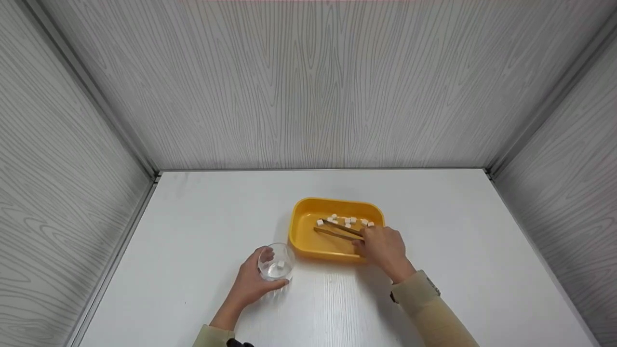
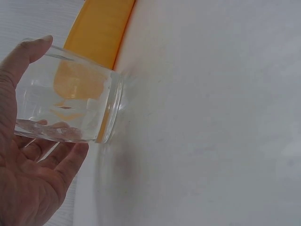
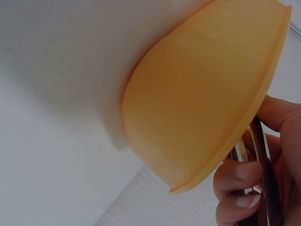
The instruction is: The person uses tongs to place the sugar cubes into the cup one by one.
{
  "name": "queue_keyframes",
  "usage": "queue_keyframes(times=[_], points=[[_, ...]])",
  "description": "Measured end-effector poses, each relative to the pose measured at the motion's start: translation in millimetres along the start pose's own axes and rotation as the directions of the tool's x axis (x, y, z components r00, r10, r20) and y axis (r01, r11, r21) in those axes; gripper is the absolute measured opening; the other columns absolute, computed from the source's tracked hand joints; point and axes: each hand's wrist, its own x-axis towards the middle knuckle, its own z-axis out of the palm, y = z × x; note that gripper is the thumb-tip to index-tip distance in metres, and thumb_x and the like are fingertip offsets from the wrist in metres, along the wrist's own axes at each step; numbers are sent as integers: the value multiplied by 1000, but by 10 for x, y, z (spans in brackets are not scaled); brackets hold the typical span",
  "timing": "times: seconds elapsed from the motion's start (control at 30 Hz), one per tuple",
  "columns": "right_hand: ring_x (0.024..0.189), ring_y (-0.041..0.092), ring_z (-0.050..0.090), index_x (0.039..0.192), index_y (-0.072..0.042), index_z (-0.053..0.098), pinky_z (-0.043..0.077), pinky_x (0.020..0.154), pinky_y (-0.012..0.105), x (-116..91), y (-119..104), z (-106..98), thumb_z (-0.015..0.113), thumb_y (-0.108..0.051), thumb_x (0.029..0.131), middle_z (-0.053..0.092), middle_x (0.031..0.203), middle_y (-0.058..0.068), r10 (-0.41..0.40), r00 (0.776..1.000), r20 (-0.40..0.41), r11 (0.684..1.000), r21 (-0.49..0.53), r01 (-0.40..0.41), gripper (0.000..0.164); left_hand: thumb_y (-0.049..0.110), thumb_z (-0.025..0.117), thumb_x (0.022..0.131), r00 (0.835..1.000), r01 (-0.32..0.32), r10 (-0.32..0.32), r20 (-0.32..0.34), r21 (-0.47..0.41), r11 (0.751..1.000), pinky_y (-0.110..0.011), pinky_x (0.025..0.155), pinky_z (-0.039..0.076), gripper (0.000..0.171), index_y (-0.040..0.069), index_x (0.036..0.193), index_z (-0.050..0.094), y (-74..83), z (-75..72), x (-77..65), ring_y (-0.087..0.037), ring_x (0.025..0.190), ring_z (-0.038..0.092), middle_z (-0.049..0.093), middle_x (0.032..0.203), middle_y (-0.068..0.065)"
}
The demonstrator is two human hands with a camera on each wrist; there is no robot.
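white tabletop (image 1: 207, 217), grey wood-grain panels (image 1: 313, 86) behind & both sides. head cam shows white cubes (image 1: 353, 220) in the yellow tray (image 1: 306, 241), rt wrist cam only its outer wall & rim, cubes hidden. rt hand (image 1: 384, 246) grips tongs (image 1: 342, 228) over tray, tips apart, pointing lt & slightly fwd, long axis slanting across tray; lt hand (image 1: 254, 279) holds glass (image 1: 276, 260) w/ a cube in, just beside tray.
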Motion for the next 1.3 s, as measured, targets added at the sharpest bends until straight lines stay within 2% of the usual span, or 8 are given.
queue_keyframes(times=[0.37, 0.57, 0.8, 0.93, 1.1, 1.3], points=[[41, 16, 42, 74, -12, 70, 44, 38, 36, 2, 18, 15, 79, -38, 82, 50, 53, 1, 12, 1000, 6, 999, 30, -12, 29, 34, 92, 64, 1000, -5, 5, -6, 6, 1000, -52, 107, 40, 89, 7, 136, 48, -11, 3, 5, -30, 125, 52, 58, 132, -10], [41, 15, 38, 67, -10, 64, 40, 36, 34, -1, 16, 2, 79, -37, 82, 43, 49, 0, -5, 1000, -7, 1000, 22, 5, 35, 35, 93, 63, 1000, -22, 22, -13, 6, 1000, -51, 105, 42, 89, 7, 135, 49, -17, 14, 9, -30, 125, 53, 59, 132, -10], [41, 15, 38, 71, -8, 66, 41, 37, 35, -6, 15, 5, 79, -36, 83, 49, 53, 2, -18, 1000, -20, 1000, 23, 18, 32, 34, 93, 63, 1000, -19, 19, -19, 22, 1000, -50, 105, 43, 89, 7, 135, 50, -16, 16, 13, -30, 125, 53, 59, 132, -10], [41, 14, 36, 69, -8, 64, 38, 36, 34, -25, 31, 21, 78, -34, 83, 47, 52, 2, -37, 999, -36, 999, 31, 38, 33, 33, 93, 64, 1000, -21, 21, -17, 12, 1000, -50, 105, 42, 87, 7, 135, 50, -28, 18, 16, -30, 124, 53, 59, 131, -10], [42, 13, 36, 68, -10, 62, 36, 39, 32, -38, 41, 0, 76, -35, 86, 45, 52, -1, -17, 1000, -4, 999, 42, 17, 34, 31, 93, 64, 1000, -29, 29, -9, -9, 1000, -50, 106, 42, 87, 7, 136, 49, -35, 13, 16, -30, 124, 53, 59, 131, -11], [43, 15, 41, 74, -11, 65, 39, 40, 34, -57, 19, -101, 76, -36, 85, 54, 58, 1, -1, 1000, -11, 998, 62, 2, 30, 34, 93, 63, 1000, -18, 18, -6, -19, 1000, -49, 107, 40, 91, 6, 137, 49, -24, 5, 15, -27, 124, 54, 59, 132, -10]])
